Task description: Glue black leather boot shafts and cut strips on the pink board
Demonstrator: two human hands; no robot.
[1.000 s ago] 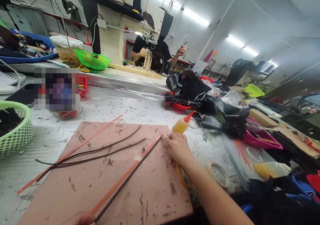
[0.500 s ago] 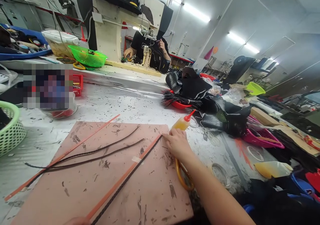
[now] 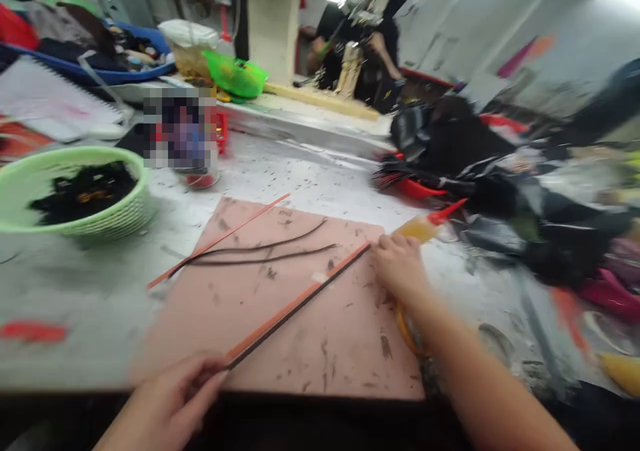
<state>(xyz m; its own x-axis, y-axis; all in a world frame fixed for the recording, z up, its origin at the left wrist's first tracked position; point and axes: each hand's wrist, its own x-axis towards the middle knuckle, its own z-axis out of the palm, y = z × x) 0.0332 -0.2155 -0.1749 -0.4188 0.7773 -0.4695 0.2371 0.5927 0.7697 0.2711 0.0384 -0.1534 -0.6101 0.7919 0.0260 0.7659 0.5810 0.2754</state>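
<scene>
A black braided cord (image 3: 300, 308) lies alongside an orange strip (image 3: 275, 318), running diagonally across a pink board (image 3: 360, 324). My left hand (image 3: 175, 394) pinches their near end at the board's front edge. At the far end, the closed fingers of my right hand (image 3: 400, 264) meet the tips of cord and strip; the exact grip is hidden. Just beyond those fingers lies a glue bottle (image 3: 419, 228) with a red nozzle. A yellow-handled tool (image 3: 407, 327) sits partly under my right wrist. Another orange strip (image 3: 240, 229) and dark cords (image 3: 270, 260) rest on the board's left part.
To the left stands a green basket (image 3: 120, 214) with black pieces inside. Black material (image 3: 460, 137) is heaped at the right rear, around a red tray (image 3: 420, 189). Behind the bench, a person (image 3: 385, 54) sits at a sewing machine (image 3: 273, 34).
The view has swung left and down, with motion blur. My left hand has come fully into view at the strip's near end. My right hand stays at the far end.
</scene>
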